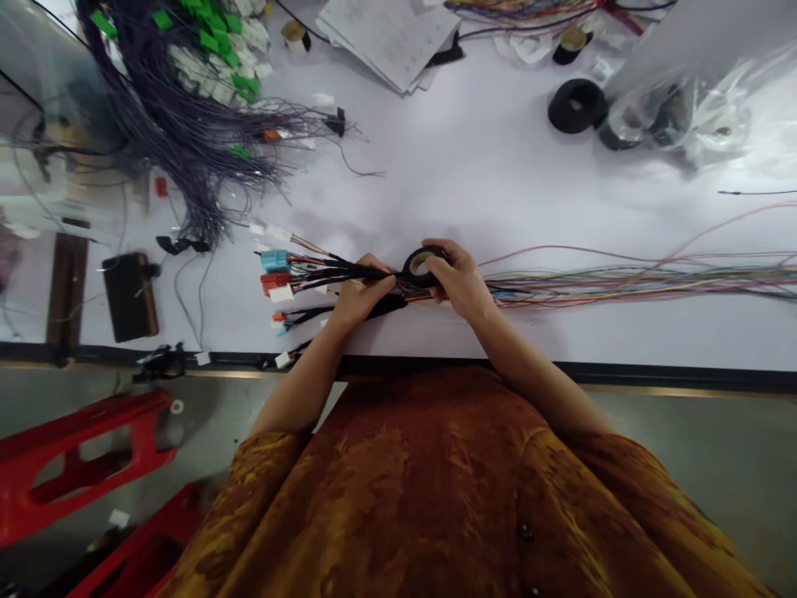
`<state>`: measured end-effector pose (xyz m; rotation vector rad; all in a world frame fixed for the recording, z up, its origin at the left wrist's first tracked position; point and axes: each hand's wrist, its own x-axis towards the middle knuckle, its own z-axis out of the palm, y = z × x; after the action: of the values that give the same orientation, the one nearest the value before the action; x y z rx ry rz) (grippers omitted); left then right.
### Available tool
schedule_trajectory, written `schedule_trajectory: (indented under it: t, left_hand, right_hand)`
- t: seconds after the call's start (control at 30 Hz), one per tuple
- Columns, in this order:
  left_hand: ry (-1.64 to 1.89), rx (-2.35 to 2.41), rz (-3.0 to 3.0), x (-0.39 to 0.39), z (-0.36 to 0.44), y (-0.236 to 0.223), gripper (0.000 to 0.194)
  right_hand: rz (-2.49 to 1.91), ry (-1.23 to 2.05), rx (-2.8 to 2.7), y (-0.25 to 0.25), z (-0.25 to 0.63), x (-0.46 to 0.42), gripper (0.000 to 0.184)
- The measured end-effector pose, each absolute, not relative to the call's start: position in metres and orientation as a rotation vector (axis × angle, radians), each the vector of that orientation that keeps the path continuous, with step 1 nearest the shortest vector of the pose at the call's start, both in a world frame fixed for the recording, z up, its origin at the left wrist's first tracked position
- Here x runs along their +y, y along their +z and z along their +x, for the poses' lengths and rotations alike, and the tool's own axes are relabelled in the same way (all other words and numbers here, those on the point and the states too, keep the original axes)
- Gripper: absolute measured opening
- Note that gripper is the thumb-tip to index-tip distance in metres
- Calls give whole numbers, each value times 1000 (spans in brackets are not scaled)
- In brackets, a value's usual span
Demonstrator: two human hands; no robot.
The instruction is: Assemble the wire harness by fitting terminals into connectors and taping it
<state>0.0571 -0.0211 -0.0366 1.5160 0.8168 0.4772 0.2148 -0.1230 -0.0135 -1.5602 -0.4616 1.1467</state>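
Observation:
A wire harness [623, 282] of many coloured wires lies across the white table [473, 174], running off to the right. Its left end is wrapped black and fans into blue, red and white connectors [275, 274]. My left hand [358, 297] is closed round the black-wrapped part of the bundle. My right hand [457, 278] grips a roll of black tape [418, 264] pressed against the bundle just right of my left hand.
A heap of purple wires with green and white connectors [199, 91] covers the far left. Papers [389, 33] lie at the back. Black tape rolls [576, 105] and a clear plastic bag [691, 108] sit far right. A black box [129, 295] lies left. Red stools [75, 465] stand below.

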Motion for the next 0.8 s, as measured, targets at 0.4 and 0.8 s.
schedule_trajectory:
  t: [0.4,0.8]
  left_hand:
    - [302,704,1822,-4,49,-23,18]
    - [294,766,2126,-12,69,1,7]
  right_hand:
    - [-1509,1251,-551,-8,155,-164,44]
    - [-1362,1317,-637,-27,115,-175,79]
